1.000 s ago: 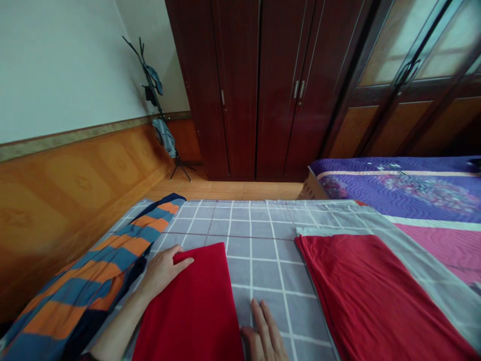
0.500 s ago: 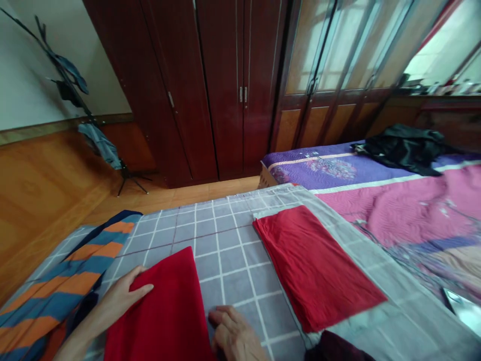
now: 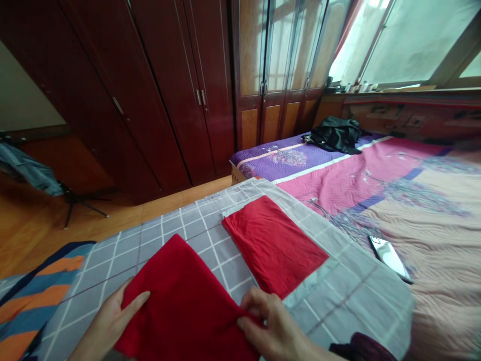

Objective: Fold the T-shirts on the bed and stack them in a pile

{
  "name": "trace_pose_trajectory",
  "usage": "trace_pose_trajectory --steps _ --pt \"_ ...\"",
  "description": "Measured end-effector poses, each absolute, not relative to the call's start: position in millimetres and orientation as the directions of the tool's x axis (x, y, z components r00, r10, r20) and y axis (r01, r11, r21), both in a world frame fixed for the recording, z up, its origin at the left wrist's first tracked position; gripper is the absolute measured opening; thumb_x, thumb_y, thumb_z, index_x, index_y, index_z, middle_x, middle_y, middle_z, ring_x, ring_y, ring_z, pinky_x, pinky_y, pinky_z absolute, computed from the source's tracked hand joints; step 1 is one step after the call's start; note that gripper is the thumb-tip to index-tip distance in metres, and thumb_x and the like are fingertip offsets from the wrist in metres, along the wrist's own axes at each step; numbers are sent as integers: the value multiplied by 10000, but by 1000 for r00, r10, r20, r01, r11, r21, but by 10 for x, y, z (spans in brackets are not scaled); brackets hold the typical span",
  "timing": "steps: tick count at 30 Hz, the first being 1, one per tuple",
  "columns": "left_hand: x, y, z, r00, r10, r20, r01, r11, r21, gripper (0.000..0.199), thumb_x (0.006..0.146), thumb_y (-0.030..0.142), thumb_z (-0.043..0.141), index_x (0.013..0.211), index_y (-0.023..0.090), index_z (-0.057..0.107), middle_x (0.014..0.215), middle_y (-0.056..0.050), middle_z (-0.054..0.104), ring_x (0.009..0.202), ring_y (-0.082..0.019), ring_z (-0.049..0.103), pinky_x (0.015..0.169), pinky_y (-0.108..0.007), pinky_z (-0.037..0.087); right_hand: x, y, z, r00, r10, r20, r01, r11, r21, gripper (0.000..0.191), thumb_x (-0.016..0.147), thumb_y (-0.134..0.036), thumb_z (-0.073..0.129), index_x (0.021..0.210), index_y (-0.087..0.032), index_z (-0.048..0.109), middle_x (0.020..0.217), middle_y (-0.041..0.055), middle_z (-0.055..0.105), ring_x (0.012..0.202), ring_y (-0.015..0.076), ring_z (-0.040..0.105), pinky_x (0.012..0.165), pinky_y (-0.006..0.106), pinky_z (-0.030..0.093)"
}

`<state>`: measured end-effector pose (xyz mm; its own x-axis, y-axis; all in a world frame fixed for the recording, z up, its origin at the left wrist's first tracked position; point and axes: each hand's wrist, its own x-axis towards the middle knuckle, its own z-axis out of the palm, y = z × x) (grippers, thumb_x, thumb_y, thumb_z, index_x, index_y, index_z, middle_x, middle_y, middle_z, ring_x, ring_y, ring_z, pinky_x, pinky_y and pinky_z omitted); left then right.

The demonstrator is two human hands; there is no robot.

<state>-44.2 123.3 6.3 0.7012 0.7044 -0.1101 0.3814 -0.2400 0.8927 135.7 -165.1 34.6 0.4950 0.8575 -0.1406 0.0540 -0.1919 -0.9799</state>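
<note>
A folded red cloth (image 3: 180,296) is held between my two hands at the bottom of the head view, over the grey checked cover. My left hand (image 3: 116,313) grips its left edge, thumb on top and fingers underneath. On the right edge, my right hand (image 3: 265,318) pinches the fabric between thumb and fingers. Beyond it and to the right, a second folded red cloth (image 3: 276,245) lies flat on a pale grey cloth (image 3: 319,273). The near end of the held cloth runs out of the picture.
An orange and blue striped cloth (image 3: 41,291) lies at the left. At the bottom right is a dark maroon cloth (image 3: 363,347). A phone (image 3: 389,258) rests on the patterned bed (image 3: 432,230), with a black garment (image 3: 334,135) farther back. Dark red wardrobes (image 3: 169,90) stand behind.
My right hand has moved onto the right edge of the near red cloth and now pinches it. The cloth has turned and shifted. The view has swung to the right.
</note>
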Motion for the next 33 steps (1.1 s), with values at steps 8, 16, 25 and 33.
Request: trace_pose_trajectory --steps 8,16,25,33 --pt "783 755 535 884 464 -49 135 -153 979 598 733 418 711 1245 161 540 1169 -94 661 1023 -279 642 901 -386 515 2066 -2224 470 759 614 -218 -297 29 -954 455 615 -534 761 774 -190 509 499 -67 496 427 55 391 432 181 244" --pt "1945 593 882 979 201 23 3 -130 991 525 742 360 692 1187 112 567 1061 -86 696 923 -240 660 861 -386 507 2656 -2555 455 842 488 -230 -350 170 -921 308 659 -386 757 788 -179 568 699 10 663 590 114 580 554 213 409" --pt "2749 728 172 949 314 -25 185 -491 851 202 659 219 644 836 124 626 738 -13 679 674 -173 622 636 -271 479 3139 -2532 8 903 348 -252 -175 -239 -955 298 677 -466 620 761 -187 560 473 -46 537 385 102 441 386 220 281" --pt "2710 702 17 915 393 91 228 -691 686 220 732 126 557 940 128 627 952 -84 669 927 -231 618 857 -367 456 3168 -2565 -173 947 313 -64 52 -347 -936 334 723 -498 561 805 -178 606 527 -8 576 481 150 520 445 255 331"
